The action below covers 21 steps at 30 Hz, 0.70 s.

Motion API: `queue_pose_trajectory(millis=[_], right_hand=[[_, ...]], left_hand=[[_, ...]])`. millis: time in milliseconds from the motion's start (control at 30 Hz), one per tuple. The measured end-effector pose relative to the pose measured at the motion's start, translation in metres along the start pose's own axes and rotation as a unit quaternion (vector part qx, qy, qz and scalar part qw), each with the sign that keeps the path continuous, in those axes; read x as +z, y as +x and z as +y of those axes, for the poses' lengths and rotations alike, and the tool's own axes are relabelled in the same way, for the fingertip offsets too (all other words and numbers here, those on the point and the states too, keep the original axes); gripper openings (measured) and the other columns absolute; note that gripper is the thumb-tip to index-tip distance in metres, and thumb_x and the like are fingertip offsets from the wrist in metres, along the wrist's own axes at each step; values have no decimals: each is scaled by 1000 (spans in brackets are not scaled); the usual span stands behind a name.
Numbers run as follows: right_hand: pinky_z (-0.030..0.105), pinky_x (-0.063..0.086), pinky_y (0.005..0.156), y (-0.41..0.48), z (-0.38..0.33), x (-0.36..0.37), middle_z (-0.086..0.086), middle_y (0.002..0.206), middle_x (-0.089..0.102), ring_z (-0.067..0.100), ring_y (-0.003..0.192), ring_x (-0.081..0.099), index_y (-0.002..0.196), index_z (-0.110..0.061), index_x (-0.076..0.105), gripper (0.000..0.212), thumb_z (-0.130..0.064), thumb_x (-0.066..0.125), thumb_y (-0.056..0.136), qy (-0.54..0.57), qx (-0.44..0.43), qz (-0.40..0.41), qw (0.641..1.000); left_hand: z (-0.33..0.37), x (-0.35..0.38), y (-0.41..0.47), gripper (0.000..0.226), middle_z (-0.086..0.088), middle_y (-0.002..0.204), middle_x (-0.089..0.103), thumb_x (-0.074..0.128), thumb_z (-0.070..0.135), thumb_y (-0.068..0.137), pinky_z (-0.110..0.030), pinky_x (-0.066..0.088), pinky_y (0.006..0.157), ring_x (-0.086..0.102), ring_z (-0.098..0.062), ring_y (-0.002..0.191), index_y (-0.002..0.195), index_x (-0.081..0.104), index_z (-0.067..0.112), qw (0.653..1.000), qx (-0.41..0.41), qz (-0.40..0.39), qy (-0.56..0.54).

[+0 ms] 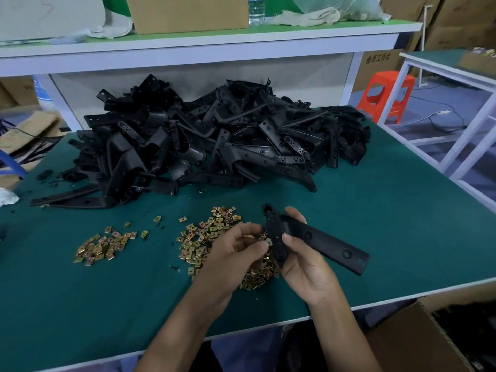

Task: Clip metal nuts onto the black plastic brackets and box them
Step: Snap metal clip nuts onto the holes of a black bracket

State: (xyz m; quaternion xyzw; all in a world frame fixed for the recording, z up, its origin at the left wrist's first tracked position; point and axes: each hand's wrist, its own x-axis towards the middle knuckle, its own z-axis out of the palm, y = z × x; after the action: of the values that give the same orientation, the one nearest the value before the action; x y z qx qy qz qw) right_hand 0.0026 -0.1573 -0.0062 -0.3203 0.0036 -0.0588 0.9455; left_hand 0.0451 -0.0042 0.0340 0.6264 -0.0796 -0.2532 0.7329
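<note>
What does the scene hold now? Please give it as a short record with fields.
surface: green table
right hand: grips long black plastic bracket
left hand: pinches small brass-coloured metal nut beside that bracket
loose nuts: large heap under the hands, small heap to the left
stock: pile of black brackets at the back
box: open cardboard box below the table's near edge

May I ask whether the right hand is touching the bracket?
Touching. The head view shows the right hand gripping the bracket, thumb across its face.
</note>
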Motion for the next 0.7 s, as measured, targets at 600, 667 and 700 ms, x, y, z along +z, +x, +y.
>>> queue_pose_trajectory(millis=[600, 667, 700], right_hand=[[38, 58, 82, 2, 2, -11, 9, 111, 70, 24, 94, 70, 116, -32, 71, 53, -20, 93, 69, 66, -26, 30, 997], [32, 58, 70, 4, -2, -17, 3, 96, 67, 18, 78, 67, 110, -31, 75, 39, -19, 87, 75, 121, -58, 79, 988], [30, 56, 65, 4, -4, -19, 1, 93, 66, 16, 73, 66, 109, -31, 76, 28, -19, 77, 83, 143, -71, 96, 983]], left_hand=[[13, -1, 20, 27, -7, 91, 75, 72, 21, 90, -22, 53, 65, 69, -17, 82, 116, 68, 15, 991, -2, -128, 46], [9, -7, 34, 16, 3, 101, 76, 63, 23, 98, -21, 55, 75, 69, -10, 93, 113, 70, 22, 957, 76, -52, 274], [7, -10, 40, 17, 8, 107, 74, 60, 25, 100, -21, 54, 84, 67, -7, 98, 115, 70, 25, 905, 120, -8, 407]])
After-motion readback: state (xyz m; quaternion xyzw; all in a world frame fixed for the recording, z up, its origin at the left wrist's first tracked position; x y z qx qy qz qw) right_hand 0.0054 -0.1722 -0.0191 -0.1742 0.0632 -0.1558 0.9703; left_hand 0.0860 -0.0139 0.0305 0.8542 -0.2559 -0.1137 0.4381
